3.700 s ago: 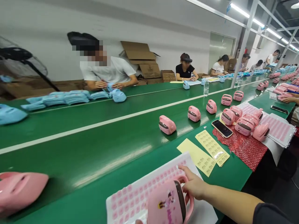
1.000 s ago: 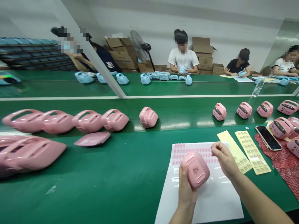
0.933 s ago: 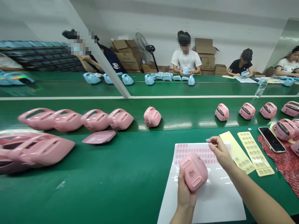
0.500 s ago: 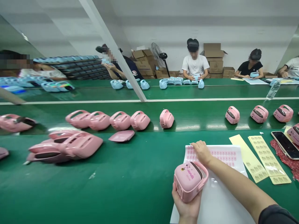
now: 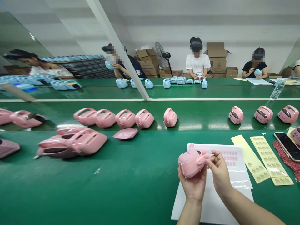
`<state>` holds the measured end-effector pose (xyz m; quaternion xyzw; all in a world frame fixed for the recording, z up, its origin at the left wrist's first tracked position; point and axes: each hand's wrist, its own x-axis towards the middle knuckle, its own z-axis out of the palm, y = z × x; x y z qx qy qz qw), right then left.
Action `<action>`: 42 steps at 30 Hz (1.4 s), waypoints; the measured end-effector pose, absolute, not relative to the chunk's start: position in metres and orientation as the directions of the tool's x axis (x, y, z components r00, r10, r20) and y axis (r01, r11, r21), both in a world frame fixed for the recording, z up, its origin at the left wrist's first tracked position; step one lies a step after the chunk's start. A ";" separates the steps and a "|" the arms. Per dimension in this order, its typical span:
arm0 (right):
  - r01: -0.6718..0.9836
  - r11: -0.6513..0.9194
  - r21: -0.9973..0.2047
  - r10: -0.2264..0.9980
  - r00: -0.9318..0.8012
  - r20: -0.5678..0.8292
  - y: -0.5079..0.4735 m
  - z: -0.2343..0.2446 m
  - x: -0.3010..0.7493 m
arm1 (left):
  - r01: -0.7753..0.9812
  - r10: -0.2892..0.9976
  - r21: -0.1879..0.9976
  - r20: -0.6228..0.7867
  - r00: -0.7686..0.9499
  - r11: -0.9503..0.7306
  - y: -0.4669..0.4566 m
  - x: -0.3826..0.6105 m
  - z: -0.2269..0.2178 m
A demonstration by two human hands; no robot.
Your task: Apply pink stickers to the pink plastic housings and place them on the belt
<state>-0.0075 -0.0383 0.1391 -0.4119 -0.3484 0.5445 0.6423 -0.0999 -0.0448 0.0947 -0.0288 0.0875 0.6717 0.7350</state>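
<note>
My left hand [image 5: 193,186] cups a small pink plastic case with a carry handle [image 5: 190,164] from below. The case is tilted, and its printed face is seen only at a slant. At the case's handle side, my right hand [image 5: 219,172] pinches a small translucent sticker [image 5: 207,153] between thumb and fingertips. Whether the sticker touches the case I cannot tell. Under both hands lies a white sheet [image 5: 234,179] with rows of small pink stickers [image 5: 231,158], partly hidden by the case and hands.
Yellow sticker strips [image 5: 261,150] and a phone [image 5: 284,142] lie to the right. More pink cases [image 5: 125,118] stand along the belt, with a pile of them [image 5: 86,140] at left. Across the table, co-workers [image 5: 198,64] handle blue cases; a bottle [image 5: 277,90] stands at right.
My right hand has left the sticker sheet's upper left and come to the case's handle with a sticker. My left hand has raised the case and turned its printed face away.
</note>
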 end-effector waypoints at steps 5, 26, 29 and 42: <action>-0.406 0.069 -0.911 0.972 0.232 -0.030 -0.042 0.149 -0.009 | -0.990 0.959 0.036 -0.253 0.125 0.139 -0.045 -0.080 0.113; 0.547 0.514 -0.661 0.757 0.075 0.650 -0.038 0.135 0.014 | -0.987 0.954 0.012 -0.261 0.150 0.159 -0.049 -0.072 0.120; 0.610 0.477 -0.632 0.797 0.004 0.605 -0.037 0.137 0.027 | -0.987 0.971 0.059 -0.194 0.137 0.151 -0.048 -0.075 0.115; 0.250 0.240 -0.938 0.968 0.012 0.251 -0.031 0.149 0.030 | -0.976 0.935 -0.019 -0.285 0.212 0.216 -0.052 -0.072 0.115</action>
